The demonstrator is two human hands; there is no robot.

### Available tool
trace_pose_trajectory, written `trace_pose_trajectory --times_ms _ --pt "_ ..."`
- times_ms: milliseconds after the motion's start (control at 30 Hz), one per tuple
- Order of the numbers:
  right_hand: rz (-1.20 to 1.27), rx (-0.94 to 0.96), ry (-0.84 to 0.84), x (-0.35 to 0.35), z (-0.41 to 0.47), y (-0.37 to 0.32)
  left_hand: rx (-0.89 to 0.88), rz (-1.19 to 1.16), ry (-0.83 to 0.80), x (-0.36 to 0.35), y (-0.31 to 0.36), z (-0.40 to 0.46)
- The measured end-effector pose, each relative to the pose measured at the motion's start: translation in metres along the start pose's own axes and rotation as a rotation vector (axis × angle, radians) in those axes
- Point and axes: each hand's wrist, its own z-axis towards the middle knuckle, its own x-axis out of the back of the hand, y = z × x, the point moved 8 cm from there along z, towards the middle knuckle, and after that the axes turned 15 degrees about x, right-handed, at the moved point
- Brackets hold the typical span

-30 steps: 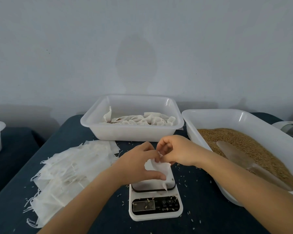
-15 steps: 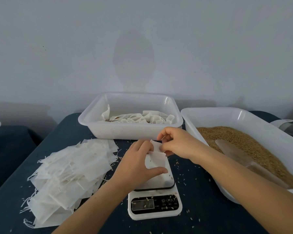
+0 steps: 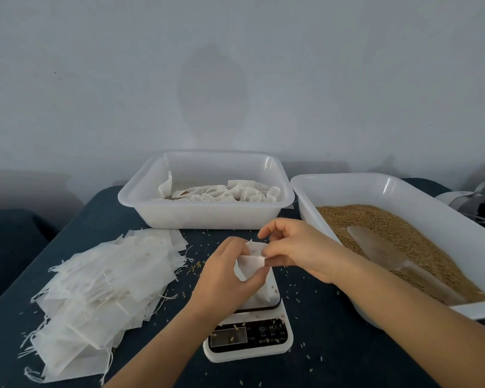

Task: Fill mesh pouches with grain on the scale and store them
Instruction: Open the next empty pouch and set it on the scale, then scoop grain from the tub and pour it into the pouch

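Your left hand [image 3: 221, 278] and right hand [image 3: 297, 249] both pinch 1 mesh pouch [image 3: 251, 261], fingers curled on its top edge, just above the scale [image 3: 249, 331]. Grain tray [image 3: 403, 189] sits right, pouch stack [image 3: 101, 289] left, storage tray [image 3: 207, 217] far. Bare worktop [image 3: 333, 345] near right.

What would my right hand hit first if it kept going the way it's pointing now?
The right hand points left and already pinches the mesh pouch; just beyond is the left hand, probably first, though depth is unclear.
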Motion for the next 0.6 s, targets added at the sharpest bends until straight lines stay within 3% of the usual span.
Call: trace_pose_trajectory --times_ms 367,467,533,600 --pt "-0.107 0.016 -0.140 0.019 -0.011 -0.010 -0.173 -0.010 -0.084 0.004 0.016 -0.004" --pt "-0.167 0.103 0.097 0.087 -0.009 -0.023 -0.165 -0.003 -0.067 0.010 0.021 0.000" --pt "-0.515 0.091 0.274 0.154 -0.013 -0.022 -0.162 0.004 -0.054 0.013 0.023 0.001" --pt "-0.990 -0.126 0.179 0.204 -0.020 0.004 -0.172 0.026 -0.035 0.015 0.025 0.002"
